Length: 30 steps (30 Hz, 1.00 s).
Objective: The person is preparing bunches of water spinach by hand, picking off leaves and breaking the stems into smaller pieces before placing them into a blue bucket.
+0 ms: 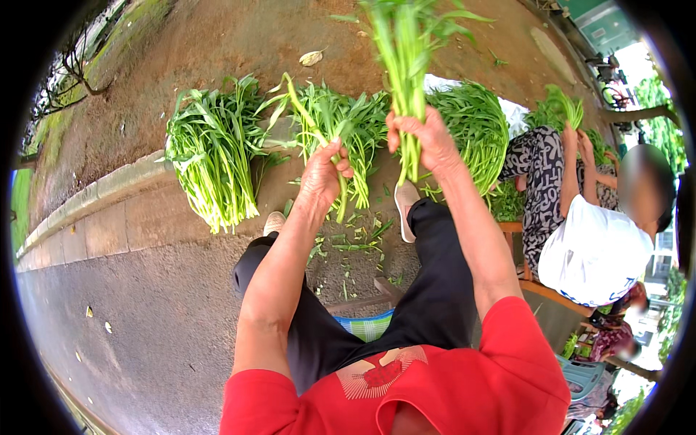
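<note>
My left hand [328, 172] is closed round a single thick green stem [306, 109], which leans up to the left. In my right hand [428, 141] I grip a bunch of leafy water spinach [406, 65], held upright with the leaves away from me; its top is blurred. Beyond my left hand lies a loose pile of the same greens [351, 119] on the ground. A large neat heap of greens [217, 152] sits to the left, stem ends toward me. Another big heap [467, 130] lies to the right of my right hand.
Cut stem scraps [355, 250] litter the pavement between my shoes. A stone kerb [101, 196] runs along the left, with bare soil [239, 43] beyond. At right, a person in a white shirt [594, 250] sits on a wooden seat [554, 297], holding greens [569, 109]. More people are behind.
</note>
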Each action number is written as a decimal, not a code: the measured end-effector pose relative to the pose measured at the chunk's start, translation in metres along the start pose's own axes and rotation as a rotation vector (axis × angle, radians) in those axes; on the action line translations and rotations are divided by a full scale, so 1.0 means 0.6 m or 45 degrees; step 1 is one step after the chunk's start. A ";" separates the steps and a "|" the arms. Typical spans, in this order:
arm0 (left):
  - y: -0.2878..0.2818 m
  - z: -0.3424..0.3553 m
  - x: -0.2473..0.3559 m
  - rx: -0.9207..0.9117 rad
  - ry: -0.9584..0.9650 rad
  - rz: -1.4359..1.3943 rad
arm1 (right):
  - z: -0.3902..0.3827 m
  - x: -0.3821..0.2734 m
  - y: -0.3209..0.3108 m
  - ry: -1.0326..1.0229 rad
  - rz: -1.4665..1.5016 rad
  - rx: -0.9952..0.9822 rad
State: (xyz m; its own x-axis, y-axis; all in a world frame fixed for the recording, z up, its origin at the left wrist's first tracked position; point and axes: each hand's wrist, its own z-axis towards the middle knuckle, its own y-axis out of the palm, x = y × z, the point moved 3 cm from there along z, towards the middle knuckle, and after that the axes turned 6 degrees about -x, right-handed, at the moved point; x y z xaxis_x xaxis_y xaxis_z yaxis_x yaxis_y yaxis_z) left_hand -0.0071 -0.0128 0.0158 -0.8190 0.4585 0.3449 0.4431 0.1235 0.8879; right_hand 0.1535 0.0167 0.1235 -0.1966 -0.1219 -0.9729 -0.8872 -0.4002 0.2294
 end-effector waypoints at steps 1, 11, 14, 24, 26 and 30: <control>0.007 -0.001 -0.006 -0.069 0.009 0.097 | -0.008 0.015 0.010 0.045 -0.063 -0.017; -0.001 -0.017 -0.039 -0.169 -0.110 0.358 | -0.054 0.142 0.052 0.147 0.283 -0.046; 0.013 -0.016 -0.039 -0.192 -0.118 0.188 | -0.041 0.130 0.036 0.186 0.397 -0.058; -0.018 0.036 -0.028 0.189 -0.158 0.314 | 0.001 0.176 0.009 0.327 0.141 -0.056; -0.017 0.038 -0.036 0.377 -0.179 0.352 | -0.004 0.196 0.003 0.370 0.128 -0.074; -0.050 0.043 -0.026 0.392 -0.231 0.473 | -0.014 0.210 0.016 0.449 0.046 -0.028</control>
State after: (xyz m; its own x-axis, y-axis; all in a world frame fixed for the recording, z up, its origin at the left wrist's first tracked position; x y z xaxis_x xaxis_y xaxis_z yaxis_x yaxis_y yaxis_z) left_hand 0.0017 -0.0010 -0.0240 -0.5214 0.6628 0.5374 0.8014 0.1639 0.5753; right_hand 0.1240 -0.0101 0.0035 -0.0676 -0.4409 -0.8950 -0.8725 -0.4090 0.2674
